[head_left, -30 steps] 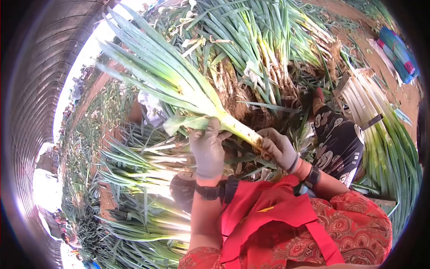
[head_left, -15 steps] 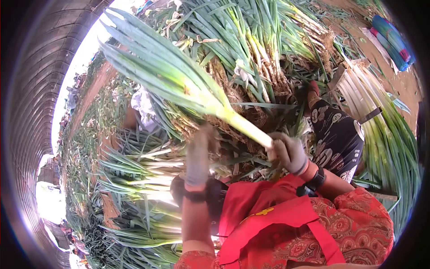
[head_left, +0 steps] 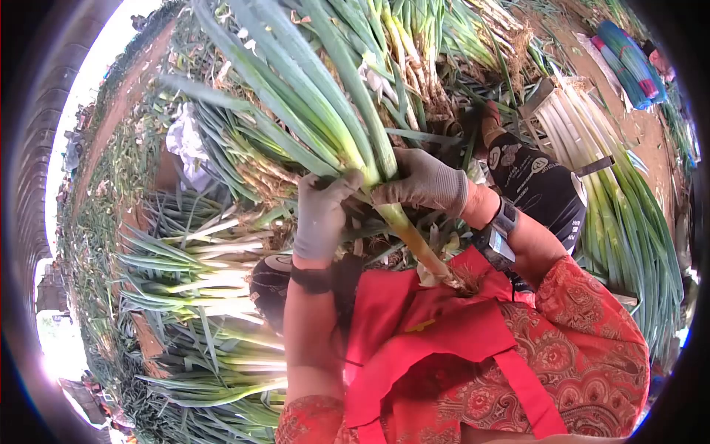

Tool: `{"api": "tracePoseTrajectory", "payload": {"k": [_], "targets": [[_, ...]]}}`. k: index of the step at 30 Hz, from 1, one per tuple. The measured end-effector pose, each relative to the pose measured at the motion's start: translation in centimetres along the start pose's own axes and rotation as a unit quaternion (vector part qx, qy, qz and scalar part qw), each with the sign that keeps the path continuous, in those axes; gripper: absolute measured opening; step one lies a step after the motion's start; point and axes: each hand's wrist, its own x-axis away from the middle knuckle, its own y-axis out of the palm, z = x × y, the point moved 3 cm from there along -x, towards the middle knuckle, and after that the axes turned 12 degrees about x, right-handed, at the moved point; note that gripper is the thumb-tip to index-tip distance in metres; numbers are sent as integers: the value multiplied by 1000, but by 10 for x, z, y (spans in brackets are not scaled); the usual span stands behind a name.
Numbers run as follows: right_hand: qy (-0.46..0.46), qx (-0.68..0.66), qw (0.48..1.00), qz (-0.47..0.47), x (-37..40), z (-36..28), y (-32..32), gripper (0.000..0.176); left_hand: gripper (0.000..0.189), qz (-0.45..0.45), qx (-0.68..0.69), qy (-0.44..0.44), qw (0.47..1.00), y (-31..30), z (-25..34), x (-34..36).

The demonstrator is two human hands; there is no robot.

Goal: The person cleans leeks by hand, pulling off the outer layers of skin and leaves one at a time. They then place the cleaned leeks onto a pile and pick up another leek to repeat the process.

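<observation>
A large green onion (head_left: 411, 238) lies slanted in front of me, its leaves fanning up and to the left. Its stem is yellowish and still in its outer skin, with a tuft of roots at the lower end by my red apron. My left hand (head_left: 325, 211), in a grey glove, pinches the onion where the leaves spread from the stem. Right beside it my gloved right hand (head_left: 425, 181) is closed around the same spot, thumb towards the left hand. Parts of the leaf bases are hidden behind the fingers.
Rooted green onions (head_left: 421, 66) are heaped ahead. Onions with white stems (head_left: 222, 296) lie in piles on the left. A stack of pale-stemmed onions (head_left: 577, 133) rests on a wooden stand at the right. A blue roll (head_left: 629, 66) and a white plastic bag (head_left: 186, 148) lie farther off.
The white-stemmed onion from my right hand is gone from the hands. Both hands now grip a rooted one. My left hand has moved up to meet the right.
</observation>
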Motion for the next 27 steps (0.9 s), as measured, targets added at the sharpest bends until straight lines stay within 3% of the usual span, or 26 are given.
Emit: {"api": "tracePoseTrajectory", "payload": {"k": [2, 3, 4, 5, 7, 9, 10, 13, 14, 19, 20, 21, 23, 24, 27], "targets": [[28, 8, 999, 23, 4, 12, 5, 45, 12, -25, -197, 105, 974, -4, -8, 4], [27, 73, 995, 55, 6, 18, 6, 45, 12, -40, -293, 156, 943, 1, -5, 6], [24, 138, 986, 88, 9, 23, 8, 45, 13, 22, -149, 2, 989, 1, -11, 4], [21, 203, 972, 120, 12, 26, 9, 45, 17, 128, 12, -125, 984, 3, -15, 5], [44, 217, 965, 142, 19, 20, 12, 42, 21, 176, 77, -190, 963, 6, -20, 3], [38, 226, 961, 153, 24, 27, 12, 39, 19, 190, 105, -157, 964, 2, -38, -1], [-3, 198, 965, 170, 28, 29, 16, 19, 19, 199, 114, -150, 962, -3, -50, -4], [-16, 77, 991, 111, 52, 35, 19, 16, 19, 214, 125, -182, 951, -9, -49, 0], [8, 84, 993, 77, 63, 32, 14, 17, 19, 216, 126, -200, 947, -8, -42, 2], [224, -85, 966, 95, 120, 17, -31, 30, 20, 162, 180, -175, 954, 1, -24, 10], [227, -25, 969, 92, 128, 29, -41, 38, 21, 151, 190, -165, 956, 3, -22, 11], [227, 119, 959, 117, 131, 36, -49, 39, 21, 136, 197, -162, 957, 1, -25, 12], [213, 396, 879, 157, 134, 45, -61, 42, 21, 104, 209, -156, 960, -6, -32, 13], [50, 460, 854, 238, 122, 41, -59, 38, 19, 82, 233, -156, 956, -5, -29, 13], [154, 230, 958, 73, 85, 8, -44, 35, 19, 47, 247, -157, 955, -1, -26, 14]]}}
